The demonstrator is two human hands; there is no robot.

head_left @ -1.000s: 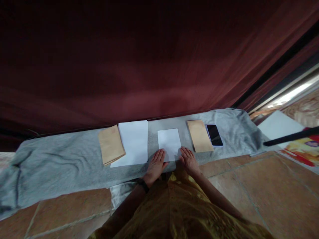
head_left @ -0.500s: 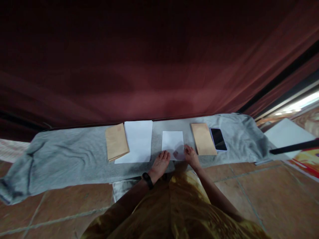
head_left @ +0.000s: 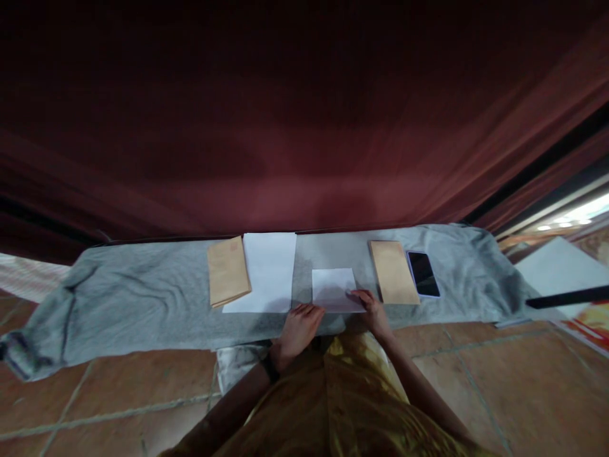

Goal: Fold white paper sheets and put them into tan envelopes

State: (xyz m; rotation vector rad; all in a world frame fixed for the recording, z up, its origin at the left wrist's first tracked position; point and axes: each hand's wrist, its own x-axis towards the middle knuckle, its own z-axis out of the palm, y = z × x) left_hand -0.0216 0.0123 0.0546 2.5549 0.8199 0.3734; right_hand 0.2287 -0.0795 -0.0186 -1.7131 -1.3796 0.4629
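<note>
the small white paper (head_left: 333, 282) looks plain and four-sided, its surface shaded towards the near edge. it is at the middle of the grey-draped bench (head_left: 147, 298), right in front of the person. the left hand (head_left: 303, 324) has its fingers pressed together at the paper's near left corner; whether the thumb pinches from below, i cannot tell. the right hand (head_left: 372, 311) bends its fingers over the near right corner, and i cannot tell if it pinches there.

the brown envelopes (head_left: 228, 273) on the left lie stacked, overlapping the large white sheets (head_left: 270, 273). another brown envelope (head_left: 394, 273) lies flat on the right, just beside the phone (head_left: 423, 274). what the envelopes hold cannot be told.

a narrow grey strip separates the small paper from the large sheets, another from the right envelope. the bench's far edge meets the red curtain (head_left: 304, 190); its near edge runs close to the wrists.
</note>
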